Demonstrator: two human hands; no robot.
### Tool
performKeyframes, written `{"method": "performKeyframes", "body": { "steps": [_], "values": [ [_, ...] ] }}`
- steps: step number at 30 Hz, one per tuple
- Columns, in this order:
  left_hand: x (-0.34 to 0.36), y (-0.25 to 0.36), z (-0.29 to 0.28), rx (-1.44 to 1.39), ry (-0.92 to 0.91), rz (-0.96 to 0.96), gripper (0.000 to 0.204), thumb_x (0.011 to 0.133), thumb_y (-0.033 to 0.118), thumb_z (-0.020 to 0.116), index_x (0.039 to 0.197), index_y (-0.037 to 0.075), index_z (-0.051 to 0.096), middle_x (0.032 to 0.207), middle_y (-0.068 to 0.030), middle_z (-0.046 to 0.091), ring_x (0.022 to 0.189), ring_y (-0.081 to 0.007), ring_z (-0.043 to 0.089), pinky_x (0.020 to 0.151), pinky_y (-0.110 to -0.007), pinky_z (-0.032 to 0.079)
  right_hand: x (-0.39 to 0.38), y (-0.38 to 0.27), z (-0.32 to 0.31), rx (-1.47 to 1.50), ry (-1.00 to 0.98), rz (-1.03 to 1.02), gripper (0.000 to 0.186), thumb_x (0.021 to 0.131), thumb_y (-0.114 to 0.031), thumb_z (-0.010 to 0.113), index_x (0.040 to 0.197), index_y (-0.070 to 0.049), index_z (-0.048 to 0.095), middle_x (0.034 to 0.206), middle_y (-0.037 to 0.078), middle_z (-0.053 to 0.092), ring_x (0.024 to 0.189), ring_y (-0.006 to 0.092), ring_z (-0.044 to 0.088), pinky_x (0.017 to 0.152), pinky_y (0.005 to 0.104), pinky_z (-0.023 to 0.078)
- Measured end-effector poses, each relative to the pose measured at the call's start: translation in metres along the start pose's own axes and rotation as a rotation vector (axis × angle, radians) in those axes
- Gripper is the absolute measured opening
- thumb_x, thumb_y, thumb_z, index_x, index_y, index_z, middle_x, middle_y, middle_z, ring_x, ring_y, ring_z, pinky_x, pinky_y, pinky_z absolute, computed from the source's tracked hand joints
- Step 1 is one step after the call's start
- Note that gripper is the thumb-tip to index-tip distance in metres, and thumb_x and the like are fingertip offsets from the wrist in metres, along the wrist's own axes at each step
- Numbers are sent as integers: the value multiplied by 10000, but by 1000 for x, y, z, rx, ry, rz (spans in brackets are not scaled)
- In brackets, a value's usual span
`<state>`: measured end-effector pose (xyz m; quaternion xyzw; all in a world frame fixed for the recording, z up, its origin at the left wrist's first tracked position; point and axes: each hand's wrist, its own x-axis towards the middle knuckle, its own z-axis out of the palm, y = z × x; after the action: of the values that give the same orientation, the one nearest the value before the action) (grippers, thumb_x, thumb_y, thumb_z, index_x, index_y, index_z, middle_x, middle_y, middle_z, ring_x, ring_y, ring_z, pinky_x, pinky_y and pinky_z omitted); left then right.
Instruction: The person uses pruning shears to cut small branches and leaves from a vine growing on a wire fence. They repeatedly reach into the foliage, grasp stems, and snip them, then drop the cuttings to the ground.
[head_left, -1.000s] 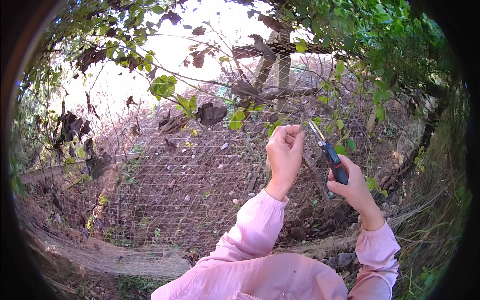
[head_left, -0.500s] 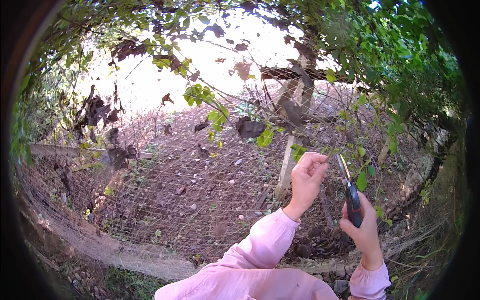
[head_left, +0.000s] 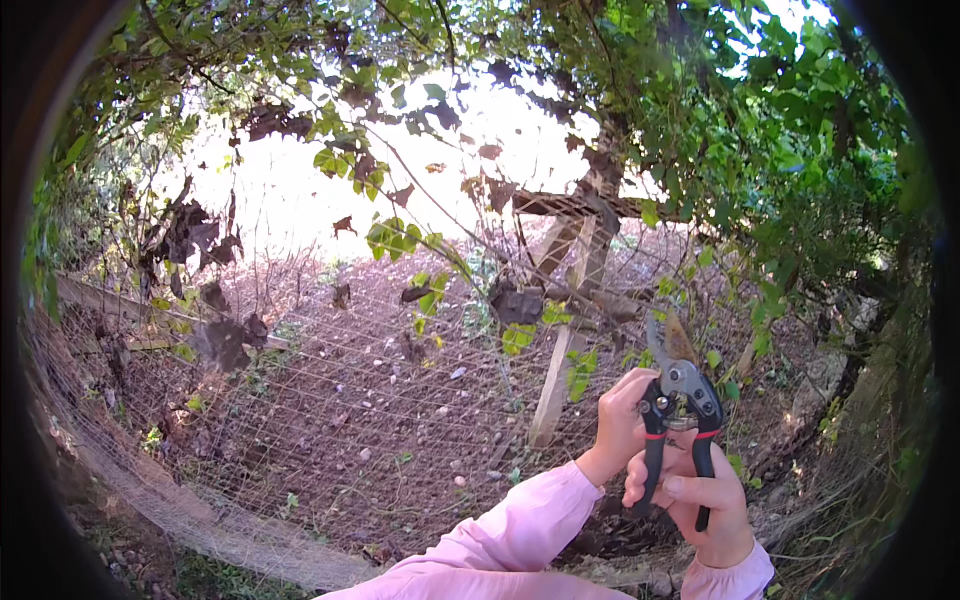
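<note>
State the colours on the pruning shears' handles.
The pruning shears have black handles with red bands; the head view shows them best.

Pruning shears [head_left: 683,380]: near, right of centre; upright
Blades [head_left: 680,343]: parted, tips upward; left grey, right rust-brown
Handles [head_left: 704,472]: black with red bands, spread apart

Head camera, one view: left fisheye of a worn pair, upright, facing down and forward from above the wearer's left hand [head_left: 615,428] and right hand [head_left: 716,494], both near, netting [head_left: 330,430] beyond.
</note>
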<state>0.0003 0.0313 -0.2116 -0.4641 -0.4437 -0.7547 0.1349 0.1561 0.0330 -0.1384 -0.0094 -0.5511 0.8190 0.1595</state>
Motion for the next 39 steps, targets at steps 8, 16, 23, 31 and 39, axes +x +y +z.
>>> {"method": "performKeyframes", "body": {
  "steps": [8, 16, 23, 31, 39],
  "values": [
    [-25, -19, 6, -219, -139, -269, 212, 711, 71, 630, 901, -20, 612, 893, -127, 623, 728, -270, 616, 639, -312, 486, 39, -13, 20, 161, -202, 129, 456, 815, -121, 562, 1216, 51, 431, 909, 148, 578, 834, 264, 594, 767, 422, 496],
    [-19, -21, 8, -209, -145, -245, 208, 712, 64, 633, 902, -16, 615, 909, -126, 621, 743, -268, 616, 645, -311, 487, 78, -6, 11, 318, -246, 180, 389, 820, -148, 493, 1143, 68, 471, 911, 172, 580, 807, 304, 585, 740, 459, 487],
    [-15, -22, 10, -206, -152, -236, 205, 712, 57, 635, 904, -13, 617, 922, -126, 620, 756, -267, 616, 651, -309, 489, 90, -5, 1, 292, -241, 213, 474, 808, -217, 513, 1187, 66, 483, 914, 163, 572, 780, 292, 559, 721, 471, 469],
    [-15, -24, 9, -205, -155, -237, 202, 712, 49, 638, 905, -8, 620, 938, -125, 619, 770, -265, 615, 658, -308, 490, 96, -9, 7, 242, -209, 214, 435, 824, -231, 521, 1149, 57, 494, 855, 133, 574, 724, 266, 555, 666, 406, 473],
    [-15, -26, 7, -207, -154, -244, 200, 713, 42, 640, 906, -4, 623, 953, -124, 618, 785, -263, 615, 664, -307, 491, 96, -8, 9, 221, -164, 213, 395, 862, -241, 497, 1118, 60, 504, 836, 133, 580, 686, 247, 556, 634, 376, 473]
  ]
}}
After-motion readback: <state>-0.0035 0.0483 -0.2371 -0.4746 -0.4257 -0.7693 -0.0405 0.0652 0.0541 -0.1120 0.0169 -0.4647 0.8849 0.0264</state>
